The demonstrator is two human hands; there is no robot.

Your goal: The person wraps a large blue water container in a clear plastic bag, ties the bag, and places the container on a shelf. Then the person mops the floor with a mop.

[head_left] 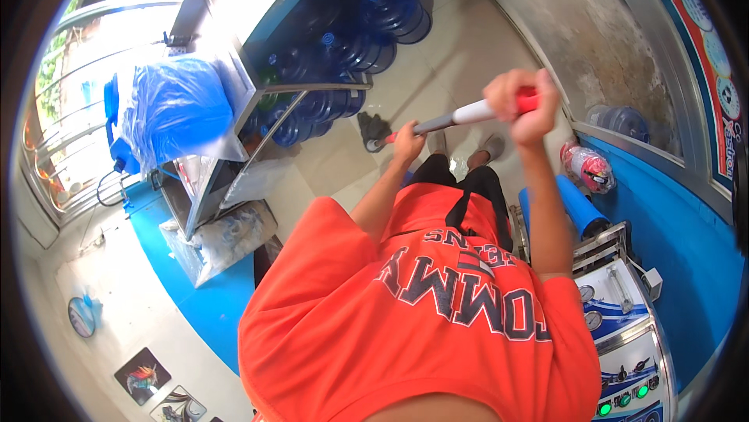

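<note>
A mop with a white and grey pole runs slantwise across the middle of the view, and both my hands are closed on it. My right hand is wrapped around the red top end of the pole, raised on the right. Lower down the shaft, close to a red part, my left hand grips it. The grey mop head rests on the tiled floor, ahead and left of my feet.
Large blue water jugs stand in rows at the far left, beside a metal-framed stand with a plastic-wrapped blue item. On my right are a control panel with gauges, blue cylinders and a wrapped red bundle.
</note>
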